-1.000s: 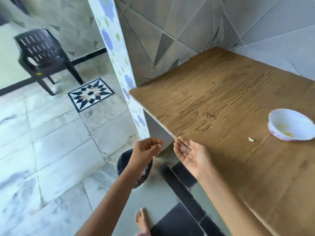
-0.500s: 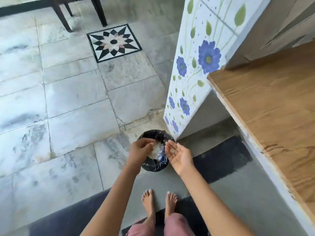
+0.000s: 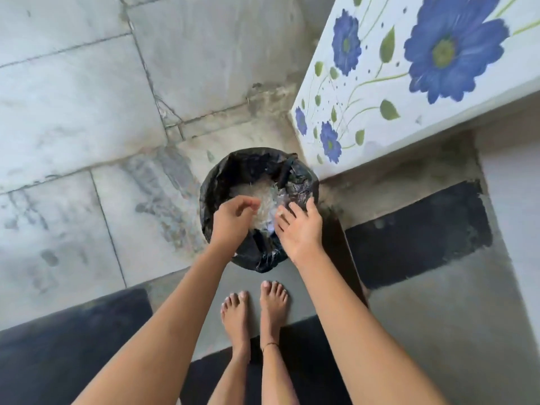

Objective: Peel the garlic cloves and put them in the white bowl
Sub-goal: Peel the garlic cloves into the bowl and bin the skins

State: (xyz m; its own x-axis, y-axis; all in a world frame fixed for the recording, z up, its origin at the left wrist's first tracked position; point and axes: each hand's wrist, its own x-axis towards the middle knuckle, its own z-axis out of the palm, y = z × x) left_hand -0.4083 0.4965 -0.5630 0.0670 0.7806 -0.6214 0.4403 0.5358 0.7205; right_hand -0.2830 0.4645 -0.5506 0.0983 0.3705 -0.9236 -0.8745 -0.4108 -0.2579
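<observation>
A: L hand [image 3: 233, 220]?
B: Fingers [image 3: 248, 204] curled in, thumb toward them. Can't tell if they pinch anything.
A: R hand [image 3: 301, 229]?
B: Fingers [image 3: 293, 213] straight, spread, gripping nothing.
A: Garlic?
B: Pale speck [image 3: 280, 213] at R index tip. Clove or nail, can't tell.
A: Under them?
B: Black-bagged bin [image 3: 222, 176]. L hand over its 8 o'clock, R over 4; they hide the near rim. Pale crinkly scraps [image 3: 254, 194] inside, btwn the fingers.
A: Around?
B: Blue-flower panel [image 3: 394, 83] at bin's 2 o'clock, marble floor [image 3: 73, 112] at 9–12, bare feet [image 3: 254, 311] at 6, dark patch [image 3: 418, 229] at 3–4.
</observation>
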